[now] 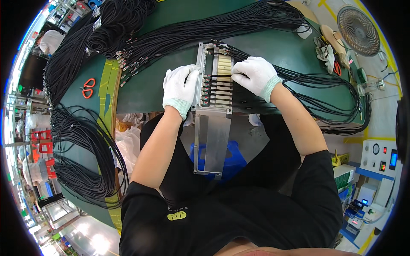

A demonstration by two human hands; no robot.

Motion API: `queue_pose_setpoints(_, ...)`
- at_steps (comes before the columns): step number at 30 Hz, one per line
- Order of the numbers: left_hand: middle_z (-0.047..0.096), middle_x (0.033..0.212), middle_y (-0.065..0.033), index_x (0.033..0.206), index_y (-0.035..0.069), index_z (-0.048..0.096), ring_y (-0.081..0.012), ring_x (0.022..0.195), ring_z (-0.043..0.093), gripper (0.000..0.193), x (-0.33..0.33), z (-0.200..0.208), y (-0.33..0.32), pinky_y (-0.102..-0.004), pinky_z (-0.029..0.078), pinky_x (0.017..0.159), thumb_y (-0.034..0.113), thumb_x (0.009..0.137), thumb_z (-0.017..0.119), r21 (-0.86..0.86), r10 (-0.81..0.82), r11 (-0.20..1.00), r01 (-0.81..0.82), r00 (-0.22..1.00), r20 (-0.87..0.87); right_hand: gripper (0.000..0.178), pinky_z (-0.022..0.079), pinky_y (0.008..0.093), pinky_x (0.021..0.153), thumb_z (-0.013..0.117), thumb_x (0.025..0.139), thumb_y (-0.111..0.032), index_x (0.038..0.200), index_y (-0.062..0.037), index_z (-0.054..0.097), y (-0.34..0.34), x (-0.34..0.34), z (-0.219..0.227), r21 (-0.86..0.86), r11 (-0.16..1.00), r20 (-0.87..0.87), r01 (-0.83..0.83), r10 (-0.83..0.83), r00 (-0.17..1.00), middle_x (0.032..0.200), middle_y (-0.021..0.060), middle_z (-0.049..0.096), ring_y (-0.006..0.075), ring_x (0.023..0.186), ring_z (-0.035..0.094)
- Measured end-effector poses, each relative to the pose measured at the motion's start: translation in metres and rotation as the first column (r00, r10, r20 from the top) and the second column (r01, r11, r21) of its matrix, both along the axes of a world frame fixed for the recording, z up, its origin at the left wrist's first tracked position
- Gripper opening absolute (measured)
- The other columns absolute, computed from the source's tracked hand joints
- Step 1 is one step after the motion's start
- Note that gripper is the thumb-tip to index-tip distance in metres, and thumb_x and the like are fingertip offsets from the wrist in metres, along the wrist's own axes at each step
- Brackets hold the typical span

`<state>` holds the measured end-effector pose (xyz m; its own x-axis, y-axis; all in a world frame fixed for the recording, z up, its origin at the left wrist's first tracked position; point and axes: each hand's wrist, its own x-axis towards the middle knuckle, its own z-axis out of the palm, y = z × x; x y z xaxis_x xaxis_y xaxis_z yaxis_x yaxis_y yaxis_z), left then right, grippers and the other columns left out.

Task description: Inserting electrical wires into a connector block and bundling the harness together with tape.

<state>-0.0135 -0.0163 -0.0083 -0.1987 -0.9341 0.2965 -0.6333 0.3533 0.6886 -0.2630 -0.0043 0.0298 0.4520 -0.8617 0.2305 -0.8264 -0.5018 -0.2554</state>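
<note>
Both my hands wear white gloves. A long metal fixture tray (212,136) lies across the near edge of the green table (145,85). Its upper part holds several black cable ends with connectors (215,87) in slots, one under another. My left hand (180,87) rests flat on the tray's left rail, fingers together, holding nothing I can see. My right hand (255,74) is at the tray's right side, fingertips pinching a black cable (222,76) laid in an upper slot. Black cables (316,91) run from the tray off to the right.
Big coils of black cables (115,25) lie at the table's back left, and more hang at its left end (81,149). Orange scissors (88,87) lie on the left. A fan (358,30) stands back right. A blue stool (232,155) is beneath the tray.
</note>
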Motion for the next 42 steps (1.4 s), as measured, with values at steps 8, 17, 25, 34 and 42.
queue_pose_setpoints(8,0.035,0.148,-0.0236,0.121,0.028,0.067,-0.0452,0.131,0.032,0.046,-0.025,-0.004,0.016,-0.0572,0.021,0.112,0.055,0.085,0.061,-0.228,-0.146,0.94,0.253,0.905,0.4,0.014,0.048,0.0393,0.074,0.065,0.084,-0.027,0.081,-0.0125,0.065,-0.003,0.005,-0.013,-0.114,0.993,0.02,-0.014,0.016,1.0,0.076,0.0064,0.065,0.0282,0.079,0.061)
queue_pose_setpoints(17,0.054,0.136,-0.0118,0.116,0.03,0.07,-0.0422,0.128,0.039,0.034,-0.037,0.017,0.014,-0.0563,0.018,0.113,0.045,0.087,0.06,-0.174,-0.161,0.938,0.301,0.82,0.549,0.01,0.047,0.0391,0.076,0.07,0.079,-0.024,0.083,-0.0163,0.065,-0.033,-0.021,-0.021,-0.263,0.943,-0.093,0.206,-0.237,0.967,0.082,0.0024,0.062,0.026,0.086,0.058)
queue_pose_setpoints(25,0.066,0.113,-0.0145,0.09,0.006,0.071,-0.0334,0.112,0.055,0.027,-0.021,-0.003,-0.007,-0.0408,0.039,0.101,0.031,0.09,0.063,-0.078,-0.107,0.993,0.091,0.967,-0.229,0.009,0.046,0.0383,0.076,0.071,0.077,-0.014,0.081,-0.0118,0.064,-0.015,-0.012,0.001,-0.282,0.958,0.186,-0.045,0.101,0.977,0.079,0.0035,0.062,0.0278,0.083,0.057)
queue_pose_setpoints(34,0.065,0.114,-0.0136,0.08,0.006,0.067,-0.0321,0.109,0.055,0.009,-0.026,0.007,-0.004,-0.0407,0.043,0.095,0.014,0.079,0.07,-0.354,-0.18,0.923,0.15,0.982,-0.052,0.023,0.048,0.0399,0.081,0.071,0.079,-0.026,0.094,-0.0085,0.068,-0.003,0.028,-0.004,-0.056,0.997,0.256,-0.06,0.072,0.964,0.089,0.0096,0.068,0.0316,0.088,0.062)
queue_pose_setpoints(42,0.066,0.113,-0.0024,0.082,0.014,0.07,-0.0274,0.114,0.054,0.011,-0.009,0.0,-0.013,-0.0441,0.035,0.103,0.025,0.082,0.07,-0.387,0.1,0.921,-0.046,0.988,0.119,0.012,0.049,0.0357,0.075,0.069,0.08,-0.015,0.087,-0.0064,0.065,-0.002,-0.005,0.001,0.185,0.982,0.387,0.036,-0.107,0.916,0.081,0.0073,0.066,0.0255,0.079,0.061)
